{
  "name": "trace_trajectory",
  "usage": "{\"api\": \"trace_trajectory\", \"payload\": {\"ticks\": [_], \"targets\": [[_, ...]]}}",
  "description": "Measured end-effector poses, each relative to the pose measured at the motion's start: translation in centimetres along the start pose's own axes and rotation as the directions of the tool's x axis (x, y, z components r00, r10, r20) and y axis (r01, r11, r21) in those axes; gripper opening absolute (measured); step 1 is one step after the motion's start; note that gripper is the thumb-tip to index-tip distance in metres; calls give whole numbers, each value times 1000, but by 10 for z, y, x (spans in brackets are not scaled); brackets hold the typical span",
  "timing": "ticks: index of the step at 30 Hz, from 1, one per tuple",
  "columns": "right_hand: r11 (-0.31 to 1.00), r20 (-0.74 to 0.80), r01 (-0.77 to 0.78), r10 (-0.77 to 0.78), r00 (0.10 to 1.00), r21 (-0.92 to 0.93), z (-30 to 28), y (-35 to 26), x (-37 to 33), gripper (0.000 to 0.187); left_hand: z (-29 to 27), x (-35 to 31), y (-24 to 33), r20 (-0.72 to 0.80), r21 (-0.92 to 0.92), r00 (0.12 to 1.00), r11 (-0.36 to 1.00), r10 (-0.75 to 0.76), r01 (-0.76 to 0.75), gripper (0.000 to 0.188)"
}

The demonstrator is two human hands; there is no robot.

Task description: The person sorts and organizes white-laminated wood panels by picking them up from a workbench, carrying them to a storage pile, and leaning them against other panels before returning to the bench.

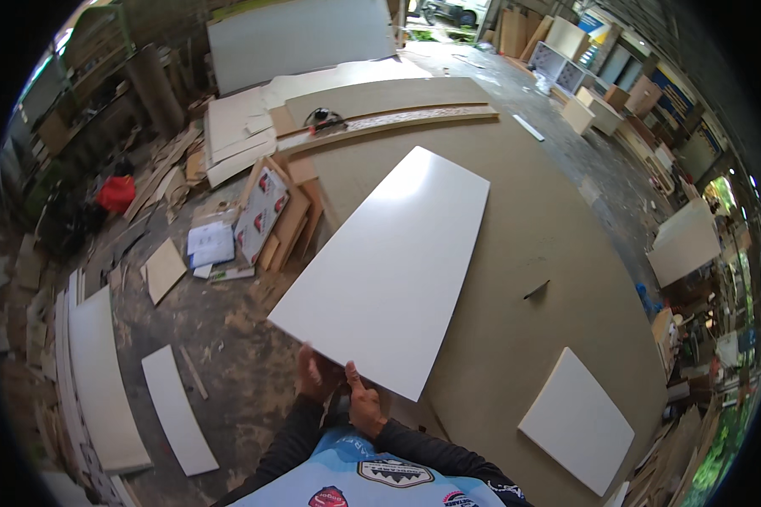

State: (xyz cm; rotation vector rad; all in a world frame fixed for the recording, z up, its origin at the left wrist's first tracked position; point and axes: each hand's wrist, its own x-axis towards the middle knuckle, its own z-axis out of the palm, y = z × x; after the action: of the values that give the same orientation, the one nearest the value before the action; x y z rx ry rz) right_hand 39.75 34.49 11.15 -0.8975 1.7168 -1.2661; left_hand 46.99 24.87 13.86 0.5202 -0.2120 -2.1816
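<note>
A large glossy white panel (389, 262) lies at a slant in front of me, mostly on a broad tan board. Its near edge reaches toward my body. My left hand (313, 376) is at this near edge, its fingertips beside the panel and smeared by motion. Just to its right is my right hand (367, 410), with the thumb raised along the panel's edge and the other fingers curled in. Whatever those fingers may hold is hidden.
The tan board (558, 253) carries a small dark pointed tool (536, 290), a smaller white panel (577, 422) and a dark power tool (323, 118) among long strips at its far end. Leaning boards (271, 211), papers (210, 244) and offcuts (179, 410) lie on the left floor.
</note>
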Motion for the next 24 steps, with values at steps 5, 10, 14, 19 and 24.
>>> {"api": "trace_trajectory", "payload": {"ticks": [5, 10, 14, 19, 24], "targets": [[993, 340, 91, -111, 934, 76, 4, 58, -46, 42, -43, -54, 0, -256, 279, 959, 959, 121, -47, 37], [981, 116, 192, -193, 974, 21, -36, 153, -81, 48, -75, -133, 22, -256, 259, 923, 940, 289, -223, 33], [125, 329, -340, 102, 939, 932, -39, 55, -80, 55, -116, -206, 61, -329, 238, 886, 937, 326, -257, 28], [377, 265, -317, 183, 947, 870, 10, 13, -61, 35, -132, -284, 117, -398, 358, 751, 843, 527, -402, 17], [430, 344, -446, 295, 891, 785, 102, 17, -124, 22, -139, -385, 192, -393, 356, 711, 809, 583, -467, 39]]}}
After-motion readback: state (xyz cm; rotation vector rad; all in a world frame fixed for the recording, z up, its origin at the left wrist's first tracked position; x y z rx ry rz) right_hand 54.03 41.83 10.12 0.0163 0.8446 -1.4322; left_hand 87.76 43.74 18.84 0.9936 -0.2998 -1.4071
